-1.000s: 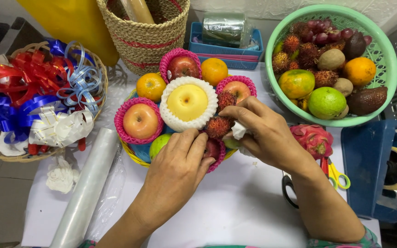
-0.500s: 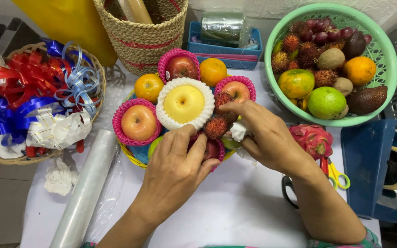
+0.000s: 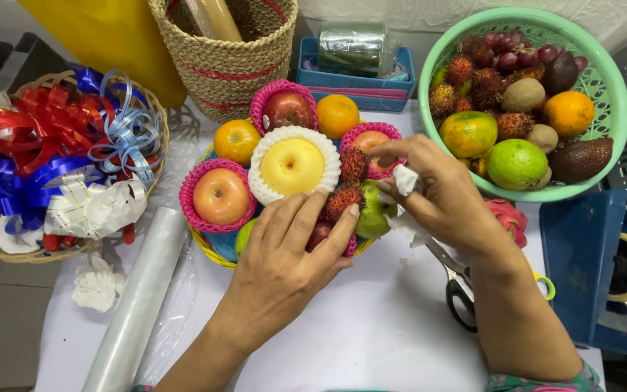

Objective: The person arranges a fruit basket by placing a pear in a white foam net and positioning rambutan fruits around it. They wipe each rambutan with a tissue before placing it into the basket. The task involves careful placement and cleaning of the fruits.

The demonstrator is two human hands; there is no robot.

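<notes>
Hands (image 3: 357, 232) press rambutans (image 3: 342, 197) into round, axisless fruit basket (image 3: 215, 250).

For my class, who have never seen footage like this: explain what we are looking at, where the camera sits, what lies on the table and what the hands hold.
There is no machine here, only a person's two bare hands. The one picture comes from a camera worn on the head, looking down at a white table.

In the middle is a fruit arrangement: apples in pink foam nets, a yellow fruit in a white net, oranges and hairy red rambutans. The left hand rests on its near edge, fingers touching a rambutan. The right hand pinches a small white scrap beside a green fruit.

Around it lie a green basket of fruit, a basket of ribbon bows, a roll of clear film, scissors, a woven basket and a blue tape dispenser.
</notes>
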